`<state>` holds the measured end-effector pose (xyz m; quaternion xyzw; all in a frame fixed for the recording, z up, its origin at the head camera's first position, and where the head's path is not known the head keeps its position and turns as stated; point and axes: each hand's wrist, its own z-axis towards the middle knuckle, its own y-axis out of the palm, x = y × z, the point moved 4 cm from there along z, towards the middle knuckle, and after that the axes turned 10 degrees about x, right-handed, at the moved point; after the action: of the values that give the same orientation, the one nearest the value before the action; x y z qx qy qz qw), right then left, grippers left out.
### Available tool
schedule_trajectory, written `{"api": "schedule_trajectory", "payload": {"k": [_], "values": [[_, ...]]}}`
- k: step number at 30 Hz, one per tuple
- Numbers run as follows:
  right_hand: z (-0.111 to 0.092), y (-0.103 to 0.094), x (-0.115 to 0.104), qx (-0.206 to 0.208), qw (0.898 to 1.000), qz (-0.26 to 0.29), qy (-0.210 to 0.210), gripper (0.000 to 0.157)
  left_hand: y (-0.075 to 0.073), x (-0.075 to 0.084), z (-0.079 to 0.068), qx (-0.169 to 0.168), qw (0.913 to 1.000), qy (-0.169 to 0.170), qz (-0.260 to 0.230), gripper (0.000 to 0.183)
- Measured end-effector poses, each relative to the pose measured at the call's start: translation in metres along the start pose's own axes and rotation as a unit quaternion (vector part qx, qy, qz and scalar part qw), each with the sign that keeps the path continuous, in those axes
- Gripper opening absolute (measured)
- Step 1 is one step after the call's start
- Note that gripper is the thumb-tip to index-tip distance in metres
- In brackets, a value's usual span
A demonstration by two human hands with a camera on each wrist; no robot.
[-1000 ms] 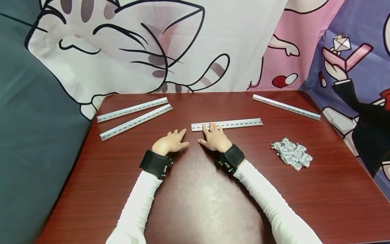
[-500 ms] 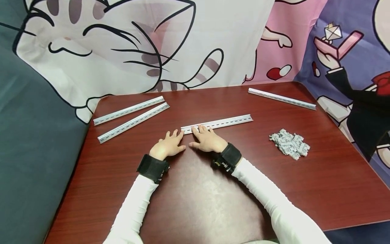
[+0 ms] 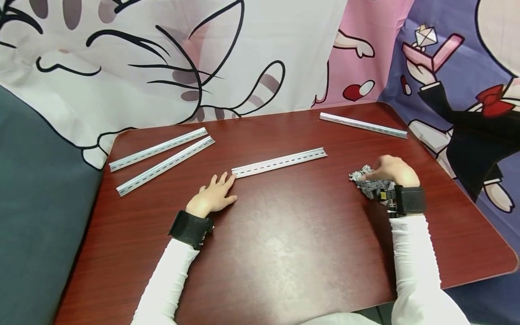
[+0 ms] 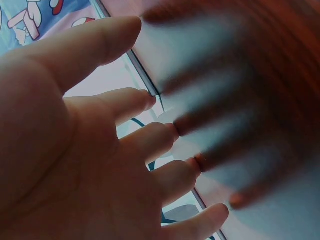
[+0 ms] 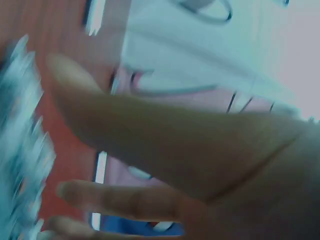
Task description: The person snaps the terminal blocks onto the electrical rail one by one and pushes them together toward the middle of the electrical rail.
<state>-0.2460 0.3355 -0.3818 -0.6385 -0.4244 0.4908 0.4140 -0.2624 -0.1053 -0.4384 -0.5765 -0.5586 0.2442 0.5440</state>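
Observation:
A silvery slotted metal rail (image 3: 280, 162) lies across the middle of the table. My left hand (image 3: 212, 195) is spread with straight fingers, its index fingertip at the rail's left end. In the left wrist view the palm and fingers (image 4: 150, 142) rest fingertips down on the glossy surface, with nothing in them. Over at the right, my right hand (image 3: 393, 171) hovers over a pile of small grey parts (image 3: 371, 185), partly covering it. Its thumb and fingers are extended toward the blurred pile (image 5: 22, 155) in the right wrist view, with no part seen between them.
Two more slotted rails, an upper one (image 3: 158, 149) and a lower one (image 3: 165, 165), lie slanted at the back left. Another rail (image 3: 363, 125) lies at the back right. Printed cloth (image 3: 162, 54) hangs behind the brown table (image 3: 264, 243).
My right hand has left the middle rail and moved right to the grey pile. The rail was shifted left to my left hand, which has stayed near its place. The head view has turned.

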Motion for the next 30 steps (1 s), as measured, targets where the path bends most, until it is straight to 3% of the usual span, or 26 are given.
{"api": "schedule_trajectory", "payload": {"k": [2, 4, 13, 18, 24, 30], "values": [[-0.001, 0.007, 0.012, -0.043, 0.999, -0.006, 0.010, 0.061, 0.000, -0.001, -0.001, -0.001, 1.0000, 0.000, 0.001, 0.070], [-0.001, 0.015, 0.017, -0.058, 0.998, -0.006, 0.014, 0.066, 0.000, -0.001, -0.002, 0.000, 1.0000, 0.000, 0.001, 0.070], [-0.005, 0.016, 0.018, 0.003, 1.000, 0.006, 0.030, 0.077, 0.002, 0.002, -0.002, 0.005, 1.0000, -0.001, -0.006, 0.070], [-0.006, 0.006, 0.019, 0.055, 0.998, 0.031, 0.023, 0.058, 0.003, 0.003, 0.000, 0.005, 1.0000, -0.001, -0.007, 0.070], [-0.008, -0.005, 0.003, 0.093, 0.991, 0.087, -0.044, 0.025, 0.001, 0.003, 0.001, 0.012, 0.9999, 0.002, 0.004, 0.068], [-0.001, -0.008, -0.031, 0.082, 0.980, 0.158, -0.085, 0.021, -0.007, 0.019, 0.002, 0.045, 0.9986, 0.021, 0.018, 0.064]]}}
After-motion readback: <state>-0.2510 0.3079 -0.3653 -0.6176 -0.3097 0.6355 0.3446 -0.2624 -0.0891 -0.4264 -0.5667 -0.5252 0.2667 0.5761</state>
